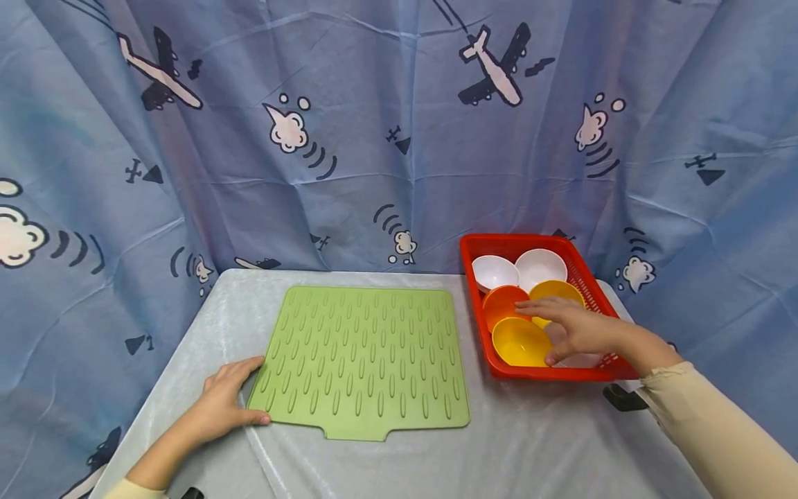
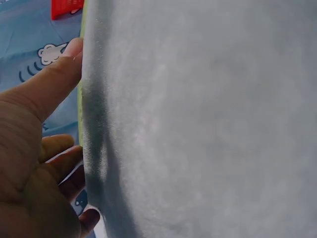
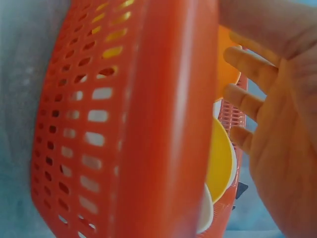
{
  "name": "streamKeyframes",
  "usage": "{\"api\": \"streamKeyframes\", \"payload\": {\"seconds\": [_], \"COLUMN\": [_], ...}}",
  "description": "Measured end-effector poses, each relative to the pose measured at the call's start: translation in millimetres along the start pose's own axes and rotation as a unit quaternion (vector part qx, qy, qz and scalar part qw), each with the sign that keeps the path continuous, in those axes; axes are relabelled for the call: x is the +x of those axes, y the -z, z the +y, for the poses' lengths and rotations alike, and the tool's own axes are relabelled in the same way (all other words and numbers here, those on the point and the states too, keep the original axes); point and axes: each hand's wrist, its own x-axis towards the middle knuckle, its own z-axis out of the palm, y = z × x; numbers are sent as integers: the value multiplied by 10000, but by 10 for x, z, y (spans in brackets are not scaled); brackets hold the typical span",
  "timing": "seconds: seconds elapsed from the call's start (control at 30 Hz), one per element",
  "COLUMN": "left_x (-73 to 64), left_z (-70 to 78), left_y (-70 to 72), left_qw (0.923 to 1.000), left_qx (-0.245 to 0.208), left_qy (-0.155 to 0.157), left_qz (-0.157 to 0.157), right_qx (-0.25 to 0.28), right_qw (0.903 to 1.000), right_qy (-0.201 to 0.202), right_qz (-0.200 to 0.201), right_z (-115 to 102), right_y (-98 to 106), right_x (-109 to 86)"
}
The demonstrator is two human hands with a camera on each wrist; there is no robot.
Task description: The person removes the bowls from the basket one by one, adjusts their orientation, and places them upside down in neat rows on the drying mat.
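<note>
A light green drying mat (image 1: 364, 353) with raised oval ridges lies flat on the table. At its left edge rests my left hand (image 1: 226, 398), thumb by the near corner and fingers spread along the side. The left wrist view shows the thumb and fingers beside the mat's thin edge. Over a red plastic basket (image 1: 524, 374) hovers my right hand (image 1: 582, 331), fingers extended and holding nothing. Its thumb is close to the rim of the front yellow bowl (image 1: 520, 343). An orange bowl (image 1: 503, 305) and another yellow bowl (image 1: 557, 291) sit beneath the fingertips.
Two white bowls (image 1: 541, 269) stand at the back of the basket; another white bowl (image 1: 582, 360) is partly hidden under my right hand. The grey-covered table (image 1: 399, 471) ends at a blue patterned curtain (image 1: 374, 138) behind and at the sides.
</note>
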Motion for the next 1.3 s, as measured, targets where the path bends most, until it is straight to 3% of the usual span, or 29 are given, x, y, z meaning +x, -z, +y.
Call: {"api": "streamKeyframes", "payload": {"seconds": [0.23, 0.6, 0.83, 1.03, 1.3], "left_x": [2, 6, 23, 38, 41], "left_z": [-34, -15, -25, -7, 16], "left_y": [-27, -6, 0, 10, -15], "left_qw": [9999, 9994, 9993, 9991, 9990], "left_qx": [55, 216, 324, 407, 415], "left_qy": [43, -10, 26, 37, 89], "left_qz": [131, 261, 210, 149, 144], "right_qx": [36, -547, -570, -686, -1013], "right_qw": [9987, 9958, 9937, 9942, 9947], "right_qy": [-256, -116, -319, -358, -173], "right_qz": [-437, -728, -912, -752, -30], "right_z": [85, 120, 77, 57, 47], "right_y": [-34, -33, -42, -97, -238], "right_x": [26, 142, 192, 212, 235]}}
